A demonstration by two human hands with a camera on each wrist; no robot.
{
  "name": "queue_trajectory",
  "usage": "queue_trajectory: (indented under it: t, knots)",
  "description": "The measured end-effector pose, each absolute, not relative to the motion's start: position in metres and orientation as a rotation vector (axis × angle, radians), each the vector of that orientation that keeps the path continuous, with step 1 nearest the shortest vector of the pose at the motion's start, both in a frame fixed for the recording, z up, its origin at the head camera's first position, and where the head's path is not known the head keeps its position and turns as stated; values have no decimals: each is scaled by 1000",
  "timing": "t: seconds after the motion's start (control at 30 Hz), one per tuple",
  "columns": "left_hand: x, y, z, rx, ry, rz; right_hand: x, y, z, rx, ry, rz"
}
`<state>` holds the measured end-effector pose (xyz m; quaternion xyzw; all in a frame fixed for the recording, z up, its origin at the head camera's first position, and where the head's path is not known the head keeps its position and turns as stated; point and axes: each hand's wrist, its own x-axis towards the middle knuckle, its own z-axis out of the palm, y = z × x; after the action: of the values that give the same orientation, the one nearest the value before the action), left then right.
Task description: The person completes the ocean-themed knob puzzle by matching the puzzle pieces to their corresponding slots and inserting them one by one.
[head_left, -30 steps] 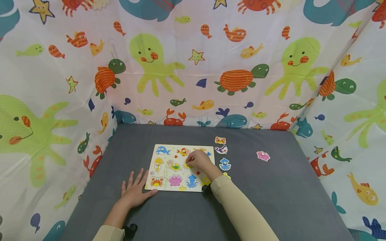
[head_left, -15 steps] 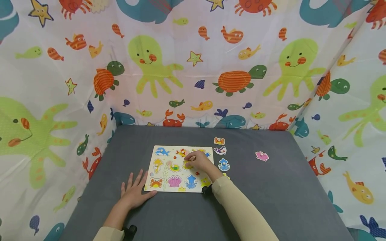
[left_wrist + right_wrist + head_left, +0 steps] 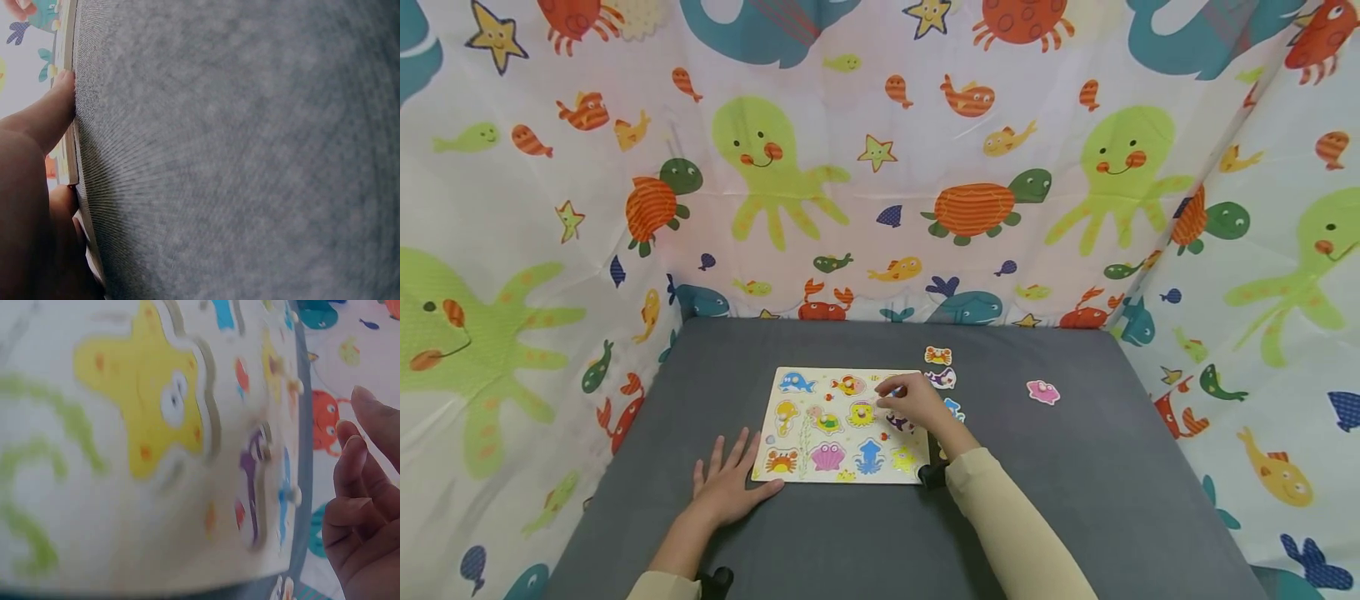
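Observation:
A pale wooden puzzle board [image 3: 880, 477] with printed sea animals lies on the grey table. My left hand [image 3: 726, 490] rests spread at its lower left corner; in the left wrist view the thumb [image 3: 59, 103] lies along the board's edge. Over the board's right side hovers my right hand [image 3: 917, 402], fingers bent loosely. Nothing shows between its fingertips [image 3: 357, 447] in the right wrist view. Left of it, a yellow octopus piece [image 3: 861, 414] sits in the board. The yellow starfish recess [image 3: 147, 387] and a purple whale recess [image 3: 251, 487] show no piece in them.
Right of the board lie a crab piece [image 3: 937, 356], a purple whale piece [image 3: 942, 379] and a blue octopus piece [image 3: 953, 408], partly hidden by the right hand. A pink piece [image 3: 1042, 392] lies farther right. A sea-animal curtain [image 3: 820, 192] surrounds the table.
My right hand has let go of the yellow octopus piece and moved right, uncovering it. The left hand stays at the board's corner. The head view has shifted slightly.

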<state>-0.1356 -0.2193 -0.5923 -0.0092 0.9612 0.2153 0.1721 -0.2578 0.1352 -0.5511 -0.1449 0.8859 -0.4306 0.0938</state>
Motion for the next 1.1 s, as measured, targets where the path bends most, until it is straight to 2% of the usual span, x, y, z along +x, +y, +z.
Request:
queue_trajectory:
  t: [0.33,0.9,1.1]
  knots:
    - [-135,-220,-595,-26,2737,616,-263,161,-546,-198,2710,-1351]
    - [-136,-220,-593,-35,2746,614,-278,199,-559,168,2898,-1416]
    - [-136,-220,-595,-36,2740,615,-282,207,-568,214,2897,-1366]
